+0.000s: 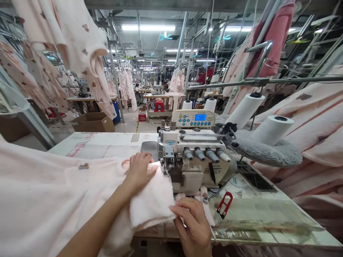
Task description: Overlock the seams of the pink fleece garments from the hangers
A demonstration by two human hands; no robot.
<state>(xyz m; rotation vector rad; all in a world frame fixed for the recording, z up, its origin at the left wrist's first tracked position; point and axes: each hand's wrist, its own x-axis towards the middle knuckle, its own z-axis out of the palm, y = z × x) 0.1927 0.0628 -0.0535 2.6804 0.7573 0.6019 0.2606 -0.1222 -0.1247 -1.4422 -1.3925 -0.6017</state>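
Observation:
A pale pink fleece garment (pixel 66 192) lies across the sewing table, its folded edge running up to the presser foot of a cream overlock machine (pixel 198 160). My left hand (pixel 139 171) rests flat on the fabric just left of the needle area, fingers stretched out and pressing down. My right hand (pixel 193 223) pinches the near corner of the folded fabric at the table's front edge, below the machine.
Red thread snips (pixel 224 205) lie on the table right of the machine. White thread cones (pixel 245 109) and grey fluffy fabric (pixel 268 151) stand behind. Pink garments hang overhead left (pixel 80 46) and pile up at right (pixel 321 125). A cardboard box (pixel 92 122) sits on the floor.

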